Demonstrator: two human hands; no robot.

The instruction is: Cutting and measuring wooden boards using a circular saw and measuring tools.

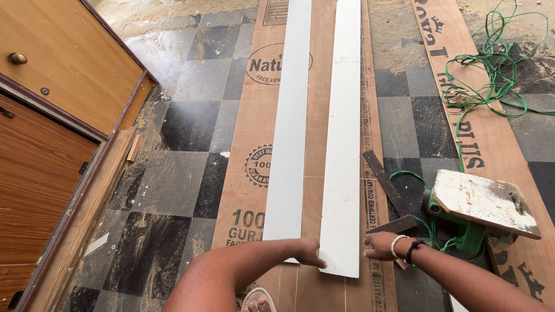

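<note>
Plywood sheet [254,190] on a dusty checkered floor [173,173] — on it two white strips [342,144]; left hand [306,252] and right hand [378,245] grip one strip's near end, fingers curled. Green saw [462,219] right of the sheet.

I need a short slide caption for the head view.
Both hands, left hand and right hand, grip a white strip on plywood.

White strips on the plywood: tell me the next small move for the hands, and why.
Probably nudge the right white strip sideways toward the left white strip. The left hand and right hand flank its near end, a gap of bare plywood sheet shows between the strips, and its end lies nearer than the other strip's.
</note>
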